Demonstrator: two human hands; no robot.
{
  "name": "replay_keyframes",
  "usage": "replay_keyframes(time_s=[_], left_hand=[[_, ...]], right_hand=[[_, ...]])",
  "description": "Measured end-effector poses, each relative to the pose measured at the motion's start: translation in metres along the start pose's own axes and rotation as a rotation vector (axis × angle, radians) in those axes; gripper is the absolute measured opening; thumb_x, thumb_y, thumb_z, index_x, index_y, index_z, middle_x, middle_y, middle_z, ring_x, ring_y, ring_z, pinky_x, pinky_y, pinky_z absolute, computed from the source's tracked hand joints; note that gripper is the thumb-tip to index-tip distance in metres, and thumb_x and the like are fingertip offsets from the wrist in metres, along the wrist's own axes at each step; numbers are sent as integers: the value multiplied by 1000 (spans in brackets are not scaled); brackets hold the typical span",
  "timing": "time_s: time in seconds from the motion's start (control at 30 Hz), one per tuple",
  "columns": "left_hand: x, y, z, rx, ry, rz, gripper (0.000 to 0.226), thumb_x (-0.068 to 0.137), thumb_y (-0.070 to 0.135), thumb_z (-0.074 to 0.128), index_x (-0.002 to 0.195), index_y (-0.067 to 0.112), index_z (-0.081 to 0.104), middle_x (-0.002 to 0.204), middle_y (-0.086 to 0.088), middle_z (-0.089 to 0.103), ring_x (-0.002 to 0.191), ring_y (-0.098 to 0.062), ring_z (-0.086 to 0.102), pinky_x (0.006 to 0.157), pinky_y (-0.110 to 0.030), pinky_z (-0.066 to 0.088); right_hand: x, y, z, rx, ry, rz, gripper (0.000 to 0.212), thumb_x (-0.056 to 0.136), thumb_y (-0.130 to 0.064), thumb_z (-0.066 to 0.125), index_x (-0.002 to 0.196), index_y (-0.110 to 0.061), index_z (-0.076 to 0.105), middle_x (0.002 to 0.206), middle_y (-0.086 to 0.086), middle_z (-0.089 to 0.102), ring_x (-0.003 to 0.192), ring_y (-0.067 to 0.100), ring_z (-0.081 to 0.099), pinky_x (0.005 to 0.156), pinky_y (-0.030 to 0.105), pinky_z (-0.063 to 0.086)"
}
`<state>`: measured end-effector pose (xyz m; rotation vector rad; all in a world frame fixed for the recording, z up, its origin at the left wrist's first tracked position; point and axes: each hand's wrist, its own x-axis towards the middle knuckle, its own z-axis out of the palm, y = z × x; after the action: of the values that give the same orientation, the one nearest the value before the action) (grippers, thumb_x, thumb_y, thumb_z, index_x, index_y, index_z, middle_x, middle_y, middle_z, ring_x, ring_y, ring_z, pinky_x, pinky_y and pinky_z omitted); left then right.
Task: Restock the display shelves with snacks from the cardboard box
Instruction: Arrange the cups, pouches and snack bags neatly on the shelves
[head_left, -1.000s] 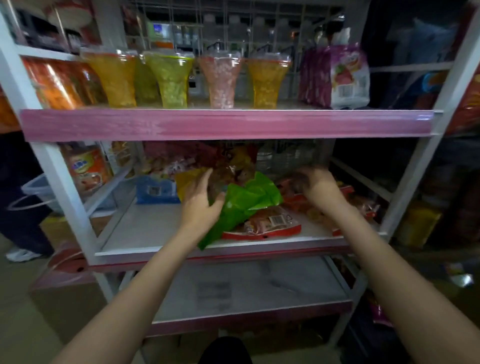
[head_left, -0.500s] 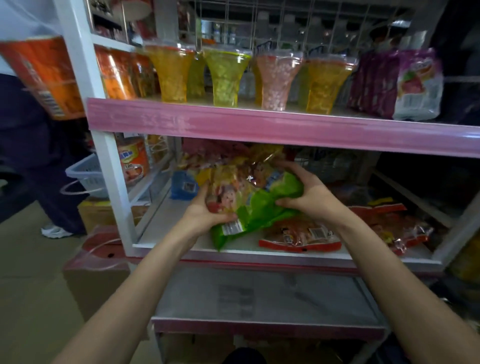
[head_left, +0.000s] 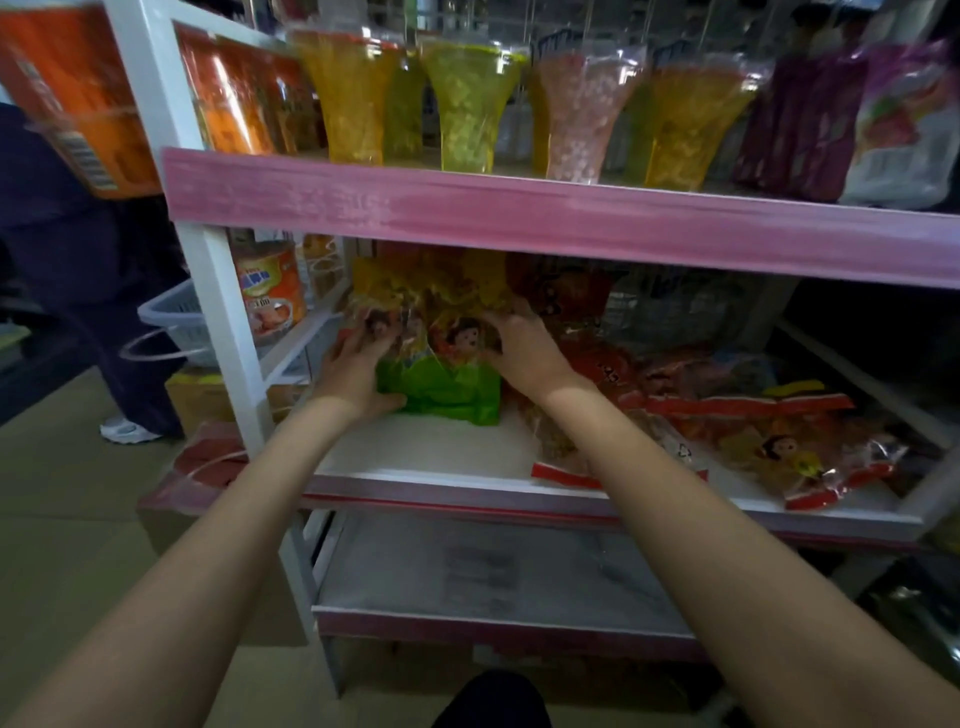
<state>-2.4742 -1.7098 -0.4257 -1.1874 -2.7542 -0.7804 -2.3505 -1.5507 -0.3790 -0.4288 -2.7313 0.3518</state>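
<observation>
Both my hands hold a green and yellow snack bag (head_left: 441, 364) with a cartoon face, standing upright at the left back of the middle shelf (head_left: 441, 457). My left hand (head_left: 353, 374) grips the bag's left side near its base, thumb under the green bottom. My right hand (head_left: 524, 348) grips its right side, fingers curled over the face print. More yellow bags stand behind it. Red snack bags (head_left: 727, 410) lie flat on the shelf's right half. No cardboard box of snacks is visible among these shelves.
The top shelf (head_left: 519, 208) with a pink front strip carries tall clear cups of coloured sweets and purple packs. A bottom shelf (head_left: 493, 577) lies bare below. At left stand a person's dark trousers (head_left: 104, 291), a white basket (head_left: 176, 317) and a carton (head_left: 208, 395).
The green bag went from lying tilted on the shelf to standing upright at the back left. My right hand came over from the red bags to hold it. My view shifted left and closer.
</observation>
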Motion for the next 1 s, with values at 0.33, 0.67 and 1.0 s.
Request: replay_keyframes(time_s=[0.33, 0.67, 1.0], left_hand=[[13, 14, 23, 162, 43, -139, 92, 89, 30, 60, 146, 27, -13, 153, -11, -20, 139, -45, 0, 107, -61, 22], [14, 4, 11, 294, 15, 1, 99, 85, -7, 54, 144, 39, -11, 155, -3, -18, 140, -42, 5, 102, -47, 36], [8, 11, 18, 314, 68, -51, 94, 89, -9, 44, 142, 43, -12, 154, -8, -18, 140, -42, 3, 98, -55, 41]], right_hand=[[17, 19, 34, -417, -235, 276, 93, 90, -40, 55, 148, -5, -8, 158, 13, -3, 145, 27, -8, 114, 50, -5], [15, 5, 38, -417, -112, 7, 111, 80, -33, 71, 148, -25, -16, 156, 13, -13, 144, 32, -11, 116, 45, -2], [10, -6, 47, -541, -97, 111, 91, 91, -27, 53, 147, -17, -19, 156, 20, -6, 145, 32, -4, 115, 46, -8]])
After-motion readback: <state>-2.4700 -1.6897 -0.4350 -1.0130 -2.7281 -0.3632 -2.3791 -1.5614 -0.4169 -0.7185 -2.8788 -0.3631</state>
